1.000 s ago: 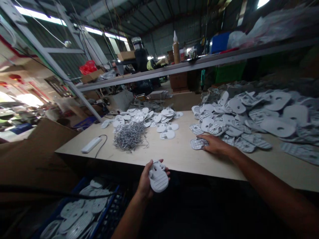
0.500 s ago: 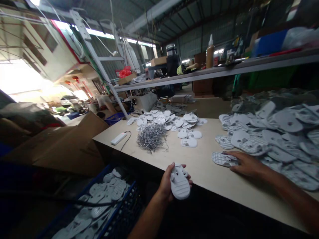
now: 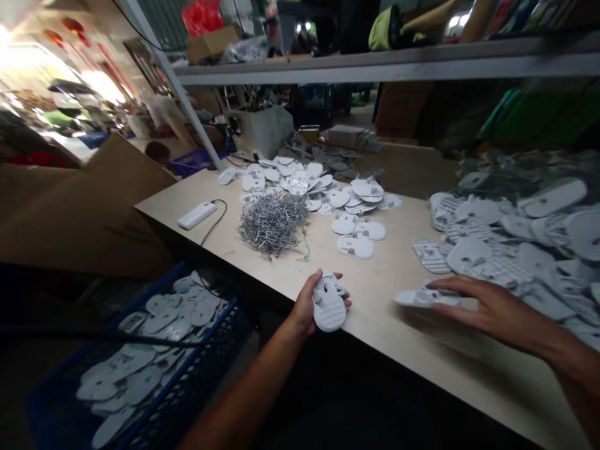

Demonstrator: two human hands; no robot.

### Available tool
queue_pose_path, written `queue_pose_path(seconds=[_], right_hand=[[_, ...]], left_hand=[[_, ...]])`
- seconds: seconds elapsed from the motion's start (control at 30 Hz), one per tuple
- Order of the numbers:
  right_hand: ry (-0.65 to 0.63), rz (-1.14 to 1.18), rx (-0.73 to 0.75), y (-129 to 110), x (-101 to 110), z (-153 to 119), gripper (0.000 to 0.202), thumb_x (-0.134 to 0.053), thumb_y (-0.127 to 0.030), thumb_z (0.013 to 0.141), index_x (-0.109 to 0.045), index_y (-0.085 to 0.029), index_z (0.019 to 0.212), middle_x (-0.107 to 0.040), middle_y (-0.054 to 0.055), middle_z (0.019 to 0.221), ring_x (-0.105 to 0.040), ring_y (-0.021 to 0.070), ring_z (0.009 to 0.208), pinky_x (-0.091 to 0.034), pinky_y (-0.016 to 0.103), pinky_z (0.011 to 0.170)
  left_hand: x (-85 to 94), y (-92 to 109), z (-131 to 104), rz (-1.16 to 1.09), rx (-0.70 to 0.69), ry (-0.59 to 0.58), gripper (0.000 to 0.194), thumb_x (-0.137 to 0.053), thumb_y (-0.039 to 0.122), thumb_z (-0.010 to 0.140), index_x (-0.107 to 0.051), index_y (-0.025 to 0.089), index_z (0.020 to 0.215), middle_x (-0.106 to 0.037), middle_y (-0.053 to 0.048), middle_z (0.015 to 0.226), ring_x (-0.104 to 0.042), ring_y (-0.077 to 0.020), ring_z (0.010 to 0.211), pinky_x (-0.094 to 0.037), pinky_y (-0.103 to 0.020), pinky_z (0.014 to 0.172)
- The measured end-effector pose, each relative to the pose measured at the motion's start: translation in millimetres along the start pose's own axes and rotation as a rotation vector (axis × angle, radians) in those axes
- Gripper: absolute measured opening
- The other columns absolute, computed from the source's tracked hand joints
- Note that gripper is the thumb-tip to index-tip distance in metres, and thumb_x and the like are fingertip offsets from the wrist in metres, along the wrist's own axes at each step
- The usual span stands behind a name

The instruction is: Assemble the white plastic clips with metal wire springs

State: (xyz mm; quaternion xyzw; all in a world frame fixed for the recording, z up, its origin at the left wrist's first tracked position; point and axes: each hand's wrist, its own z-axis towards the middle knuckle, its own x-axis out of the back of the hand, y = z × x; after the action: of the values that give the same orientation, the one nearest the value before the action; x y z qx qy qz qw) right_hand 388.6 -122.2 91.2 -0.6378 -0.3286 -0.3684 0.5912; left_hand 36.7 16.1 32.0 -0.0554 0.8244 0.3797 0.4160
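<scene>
A workshop or small factory is indicated. Across the middle of the frame, a plain workbench [image 3: 375,300] is covered in bulk stock: pale moulded parts [image 3: 469,253] are piled at the right, and thin metal pieces [image 3: 272,225] are heaped left of centre. More such parts are held in a blue crate [image 3: 206,369] at lower left. Above, a long shelf [image 3: 375,65] is loaded with supplies, and corrugated sheeting [image 3: 162,25] is seen at upper left.

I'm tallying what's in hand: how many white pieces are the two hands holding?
2: one piece in the left hand, near the front of the table; another piece in the right hand, farther right. More underneath could be hidden.
</scene>
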Motion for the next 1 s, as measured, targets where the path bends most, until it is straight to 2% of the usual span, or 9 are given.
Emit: queue_pose_path(seconds=[0.1, 0.2, 0.33, 0.47, 0.57, 0.7, 0.77, 0.87, 1.0], right_hand=[[-0.158, -0.129, -0.067, -16, 8, 14, 0.061, -0.071, -0.081, 0.079, -0.086, -0.03, 0.108, -0.079, 0.011, 0.117, -0.072, 0.0409, 0.11, -0.058, 0.057, 0.102], [-0.225, -0.276, -0.1, -38, 3, 34, 0.061, -0.069, -0.08, 0.081, -0.086, -0.028, 0.108, -0.079, 0.013, 0.112, -0.073, 0.0414, 0.103, -0.058, 0.056, 0.094], [-0.184, -0.449, -0.126, -72, -26, 64, 0.061, -0.065, -0.069, 0.091, -0.079, -0.022, 0.128, -0.076, 0.017, 0.112, -0.072, 0.0405, 0.099, -0.057, 0.054, 0.09], [-0.102, -0.448, -0.155, -94, -65, 82, 0.067, -0.062, -0.061, 0.098, -0.064, -0.018, 0.148, -0.071, 0.021, 0.121, -0.07, 0.0406, 0.11, -0.056, 0.052, 0.096], [-0.063, -0.381, -0.187, -94, -80, 82, 0.079, -0.064, -0.062, 0.097, -0.048, -0.02, 0.162, -0.066, 0.021, 0.131, -0.067, 0.0419, 0.118, -0.056, 0.052, 0.098], [-0.08, -0.289, -0.245, -78, -84, 66, 0.106, -0.073, -0.073, 0.088, -0.032, -0.021, 0.171, -0.06, 0.023, 0.146, -0.062, 0.0462, 0.127, -0.056, 0.057, 0.101], [-0.075, -0.273, -0.254, -69, -84, 58, 0.11, -0.076, -0.072, 0.085, -0.03, -0.022, 0.171, -0.06, 0.022, 0.148, -0.062, 0.0476, 0.128, -0.055, 0.059, 0.102], [-0.042, -0.26, -0.255, -61, -86, 49, 0.105, -0.078, -0.065, 0.085, -0.032, -0.022, 0.17, -0.06, 0.021, 0.15, -0.062, 0.0474, 0.13, -0.055, 0.06, 0.105], [-0.038, -0.192, -0.286, -59, -85, 47, 0.1, -0.081, -0.057, 0.083, -0.041, -0.018, 0.166, -0.057, 0.022, 0.155, -0.058, 0.0488, 0.136, -0.049, 0.064, 0.114]], left_hand=[[0.0, 0, 13, -0.002, 0.013, 0.02, 0.059, -0.061, 0.058, 0.098, -0.066, 0.009, 0.131, -0.077, -0.016, 0.091, -0.078, -0.0303, 0.079, -0.063, -0.045, 0.079], [-1.5, 0, 22, -0.005, 0.029, 0.027, 0.061, -0.061, 0.059, 0.098, -0.066, 0.009, 0.134, -0.077, -0.015, 0.09, -0.078, -0.0294, 0.076, -0.063, -0.044, 0.078], [-4.6, 5, 28, -0.014, 0.023, 0.017, 0.065, -0.06, 0.061, 0.098, -0.066, 0.008, 0.134, -0.078, -0.016, 0.092, -0.079, -0.0303, 0.078, -0.064, -0.044, 0.078], [-4.4, 15, 27, -0.034, 0.014, 0.009, 0.065, -0.058, 0.064, 0.099, -0.065, 0.009, 0.134, -0.078, -0.016, 0.091, -0.079, -0.0299, 0.078, -0.064, -0.044, 0.08], [-1.6, 23, 24, -0.055, -0.008, 0.014, 0.066, -0.057, 0.063, 0.1, -0.064, 0.01, 0.137, -0.078, -0.015, 0.091, -0.079, -0.0293, 0.078, -0.064, -0.044, 0.082], [1.2, 29, 22, -0.076, -0.021, 0.024, 0.07, -0.058, 0.064, 0.1, -0.059, 0.012, 0.147, -0.078, -0.013, 0.09, -0.08, -0.03, 0.081, -0.063, -0.046, 0.084], [1.4, 31, 23, -0.066, -0.028, 0.017, 0.074, -0.059, 0.065, 0.099, -0.056, 0.012, 0.151, -0.079, -0.014, 0.092, -0.08, -0.0305, 0.082, -0.063, -0.046, 0.083], [0.4, 31, 26, -0.031, -0.045, -0.003, 0.08, -0.06, 0.068, 0.097, -0.055, 0.012, 0.153, -0.08, -0.015, 0.093, -0.08, -0.0302, 0.081, -0.063, -0.042, 0.08], [-1.4, 29, 30, -0.021, -0.066, -0.021, 0.081, -0.065, 0.071, 0.093, -0.059, 0.013, 0.149, -0.079, -0.013, 0.094, -0.079, -0.0282, 0.08, -0.062, -0.038, 0.076]])
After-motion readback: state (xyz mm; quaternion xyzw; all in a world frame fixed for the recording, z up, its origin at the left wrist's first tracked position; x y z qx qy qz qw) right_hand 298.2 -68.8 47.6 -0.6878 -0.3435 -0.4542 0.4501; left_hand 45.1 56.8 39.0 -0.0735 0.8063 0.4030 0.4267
